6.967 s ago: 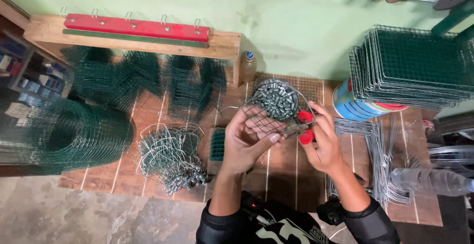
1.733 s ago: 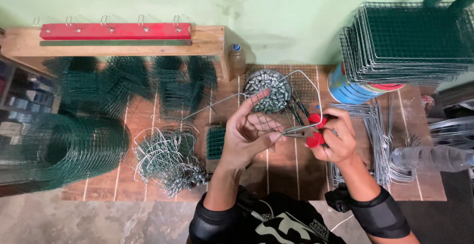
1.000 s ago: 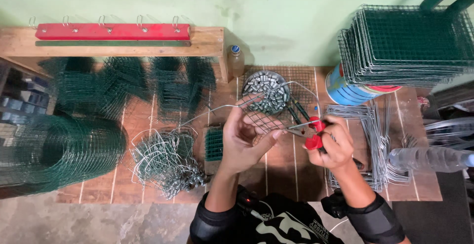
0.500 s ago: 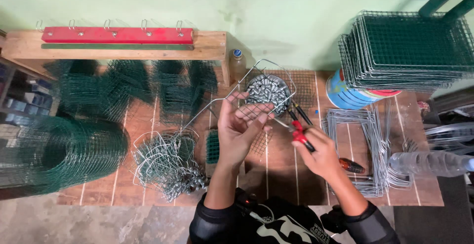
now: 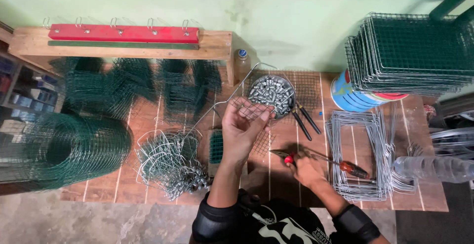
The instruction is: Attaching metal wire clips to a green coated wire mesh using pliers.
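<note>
My left hand is raised over the wooden floor and holds a small wire mesh panel on a bent wire frame, just in front of a round bowl of silver metal clips. My right hand is low at the floor, closed on red-handled pliers whose tips point left. A screwdriver with an orange-red handle lies just right of that hand. Black-handled pliers lie beside the bowl.
A green mesh roll lies at left, folded green mesh pieces under a wooden rack. A tangle of wire hooks, rectangular wire frames, a blue tin, stacked green mesh baskets and a plastic bottle surround me.
My right hand has dropped from the mesh panel down to the floor with the red-handled pliers. My left hand still holds the panel up near the bowl.
</note>
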